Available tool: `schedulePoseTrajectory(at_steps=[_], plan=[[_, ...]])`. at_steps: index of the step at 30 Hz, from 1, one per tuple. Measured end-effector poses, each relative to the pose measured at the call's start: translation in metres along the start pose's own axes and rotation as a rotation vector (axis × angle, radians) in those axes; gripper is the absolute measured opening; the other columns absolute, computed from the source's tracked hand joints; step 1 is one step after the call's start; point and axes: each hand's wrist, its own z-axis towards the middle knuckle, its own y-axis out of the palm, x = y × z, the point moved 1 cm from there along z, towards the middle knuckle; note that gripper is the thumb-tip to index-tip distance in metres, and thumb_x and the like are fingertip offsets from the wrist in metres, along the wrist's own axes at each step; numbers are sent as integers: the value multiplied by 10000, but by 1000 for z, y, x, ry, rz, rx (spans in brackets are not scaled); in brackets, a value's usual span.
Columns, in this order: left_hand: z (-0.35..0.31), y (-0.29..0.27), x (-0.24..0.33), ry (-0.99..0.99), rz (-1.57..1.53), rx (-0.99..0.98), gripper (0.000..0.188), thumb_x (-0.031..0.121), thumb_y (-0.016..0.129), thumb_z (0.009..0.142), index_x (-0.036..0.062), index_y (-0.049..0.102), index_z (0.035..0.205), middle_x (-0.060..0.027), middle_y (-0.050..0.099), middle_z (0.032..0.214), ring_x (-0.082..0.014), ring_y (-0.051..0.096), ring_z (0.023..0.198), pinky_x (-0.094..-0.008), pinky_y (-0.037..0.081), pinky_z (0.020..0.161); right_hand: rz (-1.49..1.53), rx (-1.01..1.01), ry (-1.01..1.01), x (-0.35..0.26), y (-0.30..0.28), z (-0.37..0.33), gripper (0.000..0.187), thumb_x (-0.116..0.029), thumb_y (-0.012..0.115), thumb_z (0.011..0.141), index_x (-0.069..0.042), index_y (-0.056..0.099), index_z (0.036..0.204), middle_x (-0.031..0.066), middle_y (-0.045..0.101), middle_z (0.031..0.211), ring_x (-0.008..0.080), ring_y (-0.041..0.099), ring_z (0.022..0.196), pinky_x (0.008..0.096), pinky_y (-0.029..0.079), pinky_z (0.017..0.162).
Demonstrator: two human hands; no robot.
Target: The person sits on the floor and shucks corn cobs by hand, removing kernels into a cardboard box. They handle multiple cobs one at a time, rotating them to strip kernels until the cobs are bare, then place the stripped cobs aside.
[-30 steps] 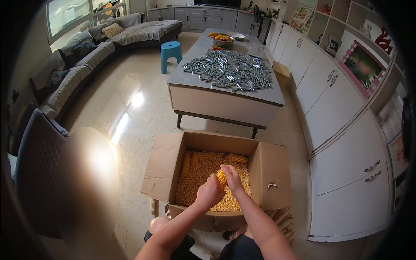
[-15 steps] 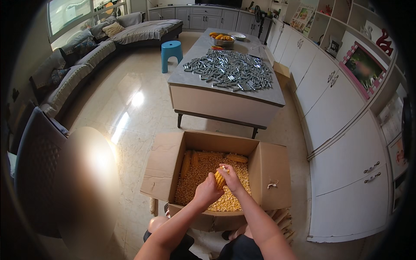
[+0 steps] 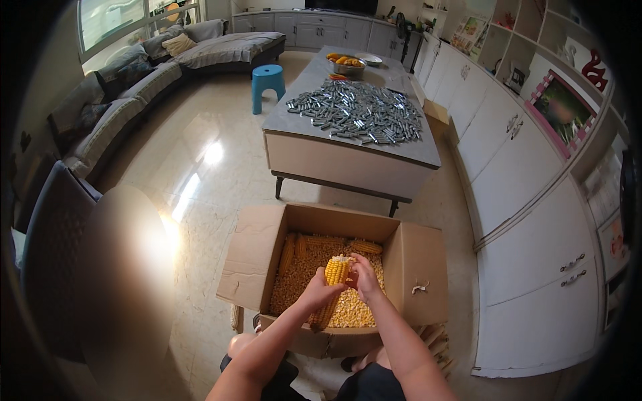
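Note:
My left hand is wrapped round a yellow corn cob, which stands tilted with its pale bare end up. Beside that upper end is my right hand, its fingers bent and apart, with the fingertips close to the cob; whether they touch it I cannot tell. Both hands are over an open cardboard box holding a layer of loose corn kernels. More corn cobs lie on the kernels along the box's left and far walls.
Past the box stands a long grey table covered with many small silvery cylinders; a metal bowl of corn is at its far end. A blue stool is left of it, white cabinets right. Stripped cobs lie beside the box.
My right hand has come off the cob's side and moved slightly right, fingers opening. The cob now stands more upright in my left hand, with more of it showing.

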Motion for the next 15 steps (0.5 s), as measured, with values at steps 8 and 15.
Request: schedulePoseTrajectory(at_steps=[8, 15], plan=[[15, 7, -10, -187, -644, -65, 368, 344, 634, 794, 58, 477, 965, -45, 536, 767, -130, 524, 662, -279, 441, 564, -337, -83, -24, 16, 2, -19, 492, -350, 401, 932, 24, 414, 1252, 111, 466, 1234, 192, 436, 1124, 292, 341, 946], [28, 25, -6, -113, -596, 171, 481, 467, 522, 845, 11, 533, 998, -89, 578, 927, -139, 524, 796, -292, 434, 693, -519, 46, -157, 42, 5, -31, 532, -456, 411, 905, 36, 503, 1086, 123, 576, 1013, 189, 533, 923, 300, 405, 814]])
